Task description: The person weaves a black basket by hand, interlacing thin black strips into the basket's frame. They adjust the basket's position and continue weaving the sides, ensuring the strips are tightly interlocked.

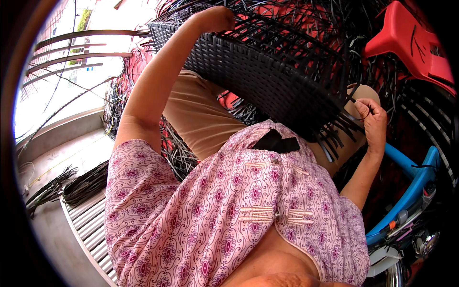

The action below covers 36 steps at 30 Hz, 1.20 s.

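Across my lap lies a dark woven piece [248,71], a tight weave of flat black strips with many loose ends sticking out. My left hand [217,19] reaches over its far upper left edge, the wrist bent; its fingers are hidden from view. Beside the lower right corner, my right hand [373,119] is closed in a pinch over my knee. A thin black strip [353,116] runs from the weave to those fingertips. Several other strip ends [330,138] fan out from the near corner, just left of the right hand.
Loose black strips tangle over the red floor covering [313,36]. A red plastic stool [406,43] stands at the far right. By my right forearm is a blue plastic frame [406,191] with tools beside it. Strip bundles [88,184] lie at left near a slatted surface [91,225].
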Tool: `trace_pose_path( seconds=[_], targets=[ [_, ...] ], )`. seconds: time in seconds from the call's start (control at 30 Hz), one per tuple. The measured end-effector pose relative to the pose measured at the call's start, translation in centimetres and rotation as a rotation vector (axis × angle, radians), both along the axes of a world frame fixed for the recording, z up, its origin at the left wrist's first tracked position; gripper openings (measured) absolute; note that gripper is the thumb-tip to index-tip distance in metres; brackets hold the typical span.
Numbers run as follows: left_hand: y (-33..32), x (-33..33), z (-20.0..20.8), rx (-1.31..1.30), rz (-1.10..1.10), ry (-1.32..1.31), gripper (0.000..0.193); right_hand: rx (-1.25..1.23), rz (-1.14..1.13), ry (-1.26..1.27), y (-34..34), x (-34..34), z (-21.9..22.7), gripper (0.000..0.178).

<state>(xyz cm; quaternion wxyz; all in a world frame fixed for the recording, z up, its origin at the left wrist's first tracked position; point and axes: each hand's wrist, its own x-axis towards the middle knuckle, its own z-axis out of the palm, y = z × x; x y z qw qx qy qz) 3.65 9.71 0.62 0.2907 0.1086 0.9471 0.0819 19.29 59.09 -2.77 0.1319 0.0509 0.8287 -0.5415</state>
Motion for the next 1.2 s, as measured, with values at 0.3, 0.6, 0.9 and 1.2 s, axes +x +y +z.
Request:
trace_pose_path(
  seconds=[0.3, 0.6, 0.9, 1.2],
  targets=[
    [-2.6, -2.0, -2.3, -0.072, 0.347, -0.127, 0.037, 0.01, 0.019, 0.012, -0.1, -0.1, -0.1, 0.02],
    [-2.8, -3.3, -3.1, -0.129, 0.27, -0.177, 0.045, -0.05, 0.02, 0.0, 0.3, 0.0, -1.0, 0.02],
    [-4.5, -3.0, -5.9, -0.186, -0.052, 0.07, 0.05, -0.035, 0.023, 0.002, -0.5, -0.1, -1.0, 0.019],
    [-4.7, -3.8, -2.9, -0.057, -0.17, -0.106, 0.027, -0.034, 0.027, 0.035, -1.8, -0.4, -0.6, 0.017]
  ],
)
